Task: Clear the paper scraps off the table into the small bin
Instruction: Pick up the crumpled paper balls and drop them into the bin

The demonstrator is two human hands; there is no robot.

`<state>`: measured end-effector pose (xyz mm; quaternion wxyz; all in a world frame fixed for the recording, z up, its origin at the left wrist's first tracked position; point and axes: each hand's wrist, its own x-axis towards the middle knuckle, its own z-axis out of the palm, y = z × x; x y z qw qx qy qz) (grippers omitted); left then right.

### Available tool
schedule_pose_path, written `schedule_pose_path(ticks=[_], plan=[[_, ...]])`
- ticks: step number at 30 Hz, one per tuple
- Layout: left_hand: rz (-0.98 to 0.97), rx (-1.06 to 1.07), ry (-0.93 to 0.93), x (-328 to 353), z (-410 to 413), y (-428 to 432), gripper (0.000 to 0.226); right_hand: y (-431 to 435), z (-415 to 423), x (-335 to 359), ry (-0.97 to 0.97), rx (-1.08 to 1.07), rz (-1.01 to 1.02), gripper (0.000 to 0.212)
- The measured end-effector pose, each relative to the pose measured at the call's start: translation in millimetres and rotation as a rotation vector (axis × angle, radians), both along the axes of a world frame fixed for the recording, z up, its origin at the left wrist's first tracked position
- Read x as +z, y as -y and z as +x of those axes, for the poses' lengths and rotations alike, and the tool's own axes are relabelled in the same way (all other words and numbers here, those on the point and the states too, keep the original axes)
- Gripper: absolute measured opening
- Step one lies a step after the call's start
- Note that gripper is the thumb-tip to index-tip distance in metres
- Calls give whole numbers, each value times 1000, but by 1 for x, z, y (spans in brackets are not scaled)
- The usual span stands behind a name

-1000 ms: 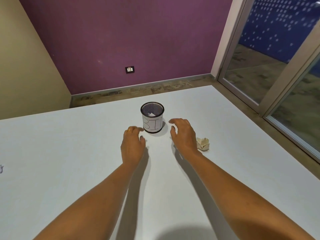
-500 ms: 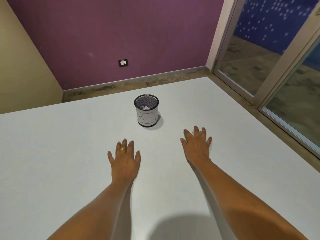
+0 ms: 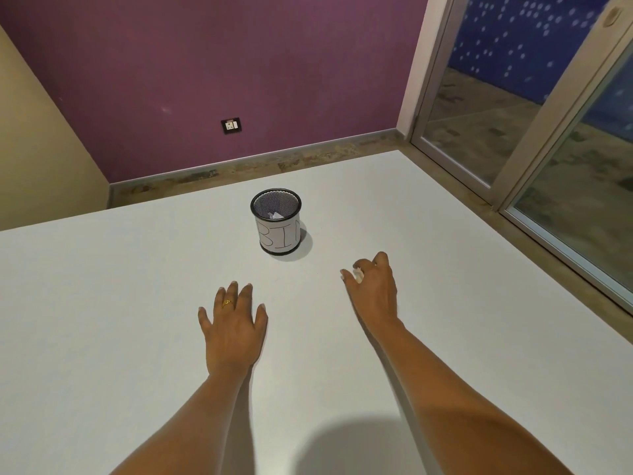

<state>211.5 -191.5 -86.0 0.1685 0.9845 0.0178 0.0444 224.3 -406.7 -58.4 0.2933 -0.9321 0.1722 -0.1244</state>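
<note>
A person's right hand [image 3: 374,294] curls its fingers and thumb round a white scrap [image 3: 358,275], only a sliver of it showing, near and to the right of the bin [image 3: 278,235] on a white table [image 3: 102,303]. The left hand [image 3: 233,325], wearing a gold ring [image 3: 227,303], lies flat on the table with fingers spread, holding nothing. The mesh bin, labelled "BIN", stands upright farther back with paper [image 3: 275,215] inside. A socket [image 3: 231,125] sits on the purple wall [image 3: 239,63] beyond.

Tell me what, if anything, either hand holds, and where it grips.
The right hand pinches a small crumpled white paper scrap between thumb and fingertips, mostly hidden. The left hand lies flat, holding nothing.
</note>
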Motion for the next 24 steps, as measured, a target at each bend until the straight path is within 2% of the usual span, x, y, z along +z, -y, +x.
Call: schedule_pose_path(ticks=[4, 7, 9, 12, 15, 18, 22, 24], plan=[[27, 8, 10, -1, 0, 0, 57, -12, 12, 16, 65, -162, 330, 26], [48, 5, 26, -2, 0, 0, 66, -18, 20, 26, 59, -227, 797, 36], [47, 6, 10, -2, 1, 0, 62, -24, 21, 30, 17, -252, 1032, 36], [37, 9, -3, -2, 0, -1, 60, -32, 25, 32, 19, -254, 1258, 28], [42, 10, 9, -2, 0, 0, 65, -34, 27, 31, 0, -229, 1289, 10], [43, 10, 15, -2, 1, 0, 72, -37, 30, 31, -33, -166, 1274, 16], [43, 7, 6, -3, 1, 0, 73, -41, 37, 45, -30, -169, 1030, 51], [44, 7, 13, -3, 0, 0, 73, -44, 43, 53, -23, -148, 910, 61]])
